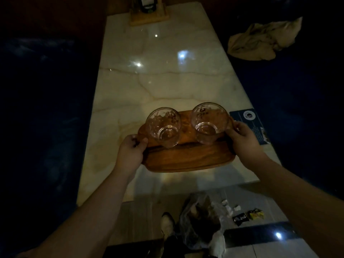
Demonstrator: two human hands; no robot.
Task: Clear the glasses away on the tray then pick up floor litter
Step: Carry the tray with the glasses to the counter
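Note:
A wooden tray (188, 159) is over the near end of a marble table (158, 81); I cannot tell whether it rests on the top. Two clear glasses stand upright on it: the left glass (163, 127) and the right glass (209, 123). My left hand (131, 151) grips the tray's left edge. My right hand (242, 136) grips its right edge, fingers close to the right glass. On the floor below the table's near edge lie litter wrappers (248, 216) and a crumpled plastic bag (202, 226).
Dark blue seats (37, 108) flank the table on both sides. A crumpled beige cloth (260, 41) lies on the right seat. A wooden holder (149, 13) stands at the table's far end, and a blue card (251, 125) by the right edge. My shoe (167, 223) shows on the floor.

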